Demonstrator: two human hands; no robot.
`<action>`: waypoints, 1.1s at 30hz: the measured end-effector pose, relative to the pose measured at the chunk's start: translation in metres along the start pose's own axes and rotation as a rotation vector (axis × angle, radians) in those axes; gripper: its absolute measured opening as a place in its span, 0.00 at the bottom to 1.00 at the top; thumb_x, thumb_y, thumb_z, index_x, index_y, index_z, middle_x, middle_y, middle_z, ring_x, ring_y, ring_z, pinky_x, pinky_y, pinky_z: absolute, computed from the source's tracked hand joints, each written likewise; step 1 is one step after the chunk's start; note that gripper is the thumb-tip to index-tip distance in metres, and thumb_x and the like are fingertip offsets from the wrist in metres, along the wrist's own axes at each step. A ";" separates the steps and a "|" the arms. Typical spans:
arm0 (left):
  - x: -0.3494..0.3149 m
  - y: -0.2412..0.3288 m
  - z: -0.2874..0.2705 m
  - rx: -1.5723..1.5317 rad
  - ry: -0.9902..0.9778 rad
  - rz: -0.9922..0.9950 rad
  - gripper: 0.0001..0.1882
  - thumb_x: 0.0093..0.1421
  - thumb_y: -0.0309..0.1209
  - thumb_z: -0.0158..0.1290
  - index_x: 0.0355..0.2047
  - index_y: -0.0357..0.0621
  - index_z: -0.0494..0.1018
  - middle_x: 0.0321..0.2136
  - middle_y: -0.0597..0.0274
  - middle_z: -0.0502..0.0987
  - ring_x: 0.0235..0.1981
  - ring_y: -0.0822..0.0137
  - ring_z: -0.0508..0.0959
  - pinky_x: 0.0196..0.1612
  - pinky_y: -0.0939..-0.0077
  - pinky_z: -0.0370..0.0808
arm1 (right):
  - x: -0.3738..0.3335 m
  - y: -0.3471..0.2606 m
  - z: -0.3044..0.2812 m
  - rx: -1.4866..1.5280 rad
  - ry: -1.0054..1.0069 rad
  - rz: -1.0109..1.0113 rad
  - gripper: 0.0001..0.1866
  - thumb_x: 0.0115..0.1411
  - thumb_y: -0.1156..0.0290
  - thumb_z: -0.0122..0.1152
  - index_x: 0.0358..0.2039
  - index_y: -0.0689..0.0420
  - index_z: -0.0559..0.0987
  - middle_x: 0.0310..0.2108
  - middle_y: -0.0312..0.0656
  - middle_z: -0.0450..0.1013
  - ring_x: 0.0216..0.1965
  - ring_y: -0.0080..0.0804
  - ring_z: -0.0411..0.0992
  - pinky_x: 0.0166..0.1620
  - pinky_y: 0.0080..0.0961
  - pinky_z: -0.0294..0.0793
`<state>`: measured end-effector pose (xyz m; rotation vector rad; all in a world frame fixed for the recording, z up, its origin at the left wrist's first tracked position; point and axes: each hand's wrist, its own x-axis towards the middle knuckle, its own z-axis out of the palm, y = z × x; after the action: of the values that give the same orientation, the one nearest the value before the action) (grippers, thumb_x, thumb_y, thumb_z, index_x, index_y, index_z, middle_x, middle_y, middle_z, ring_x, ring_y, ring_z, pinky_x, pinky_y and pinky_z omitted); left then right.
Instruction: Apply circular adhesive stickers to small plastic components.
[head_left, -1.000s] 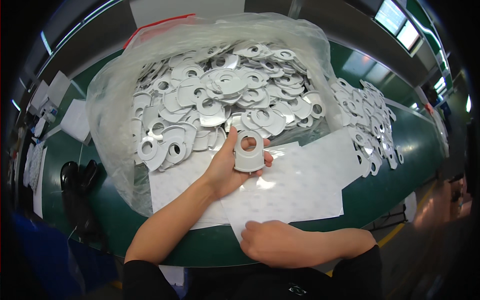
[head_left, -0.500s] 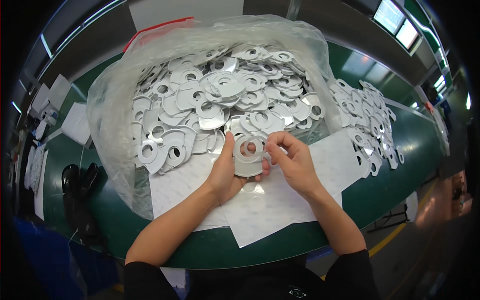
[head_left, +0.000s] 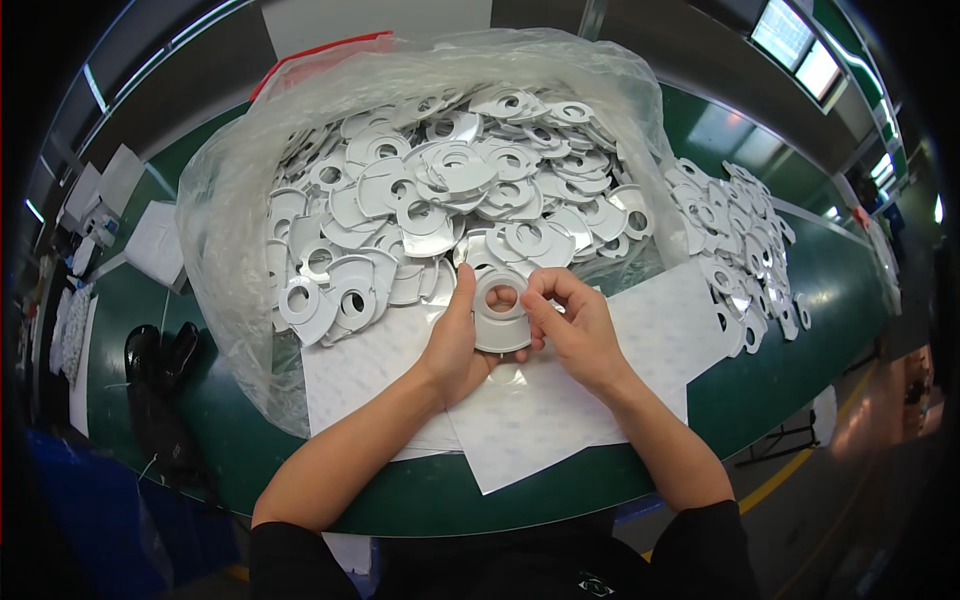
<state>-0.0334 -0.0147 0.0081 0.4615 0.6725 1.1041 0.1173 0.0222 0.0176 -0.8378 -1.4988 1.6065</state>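
My left hand (head_left: 455,340) is closed around a flat grey plate (head_left: 500,335) with a large round hole and a curved lower edge. Its thumb lies along the plate's left side; the other fingers pass behind, some showing through the hole. A thin, pale ring (head_left: 484,305) lies over the plate, around the hole. My right hand (head_left: 575,325) is closed, thumb and forefinger pinched at the ring's right edge. How firmly they grip it is hard to see. Just beyond my hands, similar holed plates (head_left: 455,170) are heaped in a large clear plastic bag (head_left: 225,220).
White paper sheets (head_left: 545,430) cover part of the green table (head_left: 800,360) beneath my hands. A second pile of similar plates (head_left: 735,220) spreads at the right. Dark gloves (head_left: 150,390) lie at the left, with a white box-like object (head_left: 155,245) farther back.
The ring, offset over the plate half a second ago, now sits in line with the hole. My right fingers have moved slightly left, closer to the plate.
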 end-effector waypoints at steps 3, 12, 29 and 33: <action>0.000 -0.001 -0.001 -0.004 0.006 -0.003 0.37 0.64 0.62 0.20 0.39 0.44 0.68 0.31 0.58 0.73 0.31 0.65 0.73 0.31 0.73 0.69 | 0.000 0.000 0.000 -0.005 -0.002 -0.006 0.07 0.62 0.72 0.54 0.33 0.63 0.71 0.27 0.35 0.65 0.20 0.14 0.63 0.22 0.13 0.70; 0.000 -0.001 -0.001 -0.006 0.005 0.000 0.37 0.64 0.60 0.19 0.39 0.43 0.68 0.30 0.58 0.72 0.31 0.65 0.73 0.31 0.72 0.70 | 0.000 -0.001 0.000 -0.008 -0.006 -0.005 0.07 0.61 0.72 0.55 0.32 0.63 0.71 0.28 0.35 0.65 0.20 0.14 0.63 0.22 0.13 0.71; 0.003 -0.003 -0.008 -0.027 -0.019 0.000 0.33 0.64 0.61 0.22 0.39 0.46 0.64 0.39 0.54 0.71 0.33 0.60 0.74 0.32 0.66 0.72 | -0.001 -0.001 0.005 -0.057 0.039 -0.065 0.05 0.59 0.75 0.55 0.29 0.65 0.72 0.37 0.37 0.61 0.27 0.17 0.66 0.22 0.12 0.75; 0.001 -0.002 -0.005 -0.051 -0.038 0.028 0.28 0.65 0.57 0.27 0.38 0.46 0.64 0.38 0.54 0.71 0.34 0.61 0.74 0.33 0.68 0.72 | -0.001 0.000 0.006 -0.079 0.050 -0.105 0.05 0.59 0.76 0.55 0.29 0.64 0.72 0.37 0.37 0.61 0.29 0.17 0.66 0.22 0.12 0.75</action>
<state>-0.0351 -0.0146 0.0029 0.4478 0.6051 1.1335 0.1128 0.0182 0.0183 -0.8226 -1.5536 1.4483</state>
